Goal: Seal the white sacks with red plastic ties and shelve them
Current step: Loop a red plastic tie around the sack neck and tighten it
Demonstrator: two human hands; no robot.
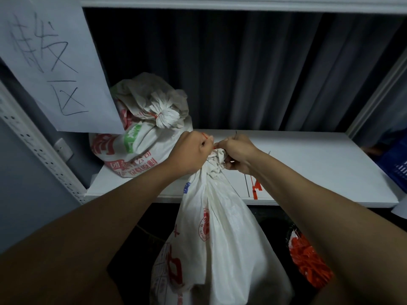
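A white sack with red print stands in front of the shelf, its neck bunched at shelf height. My left hand grips the neck from the left and pinches one end of a thin red tie. My right hand holds the neck from the right, fingers closed on the tie's other end. A second white sack, its neck closed with a red tie, lies on the white shelf at the left.
Loose red ties lie on the shelf near its front edge. A bag of red ties sits low at the right. A handwritten paper sign hangs at the upper left. A blue crate stands at the right.
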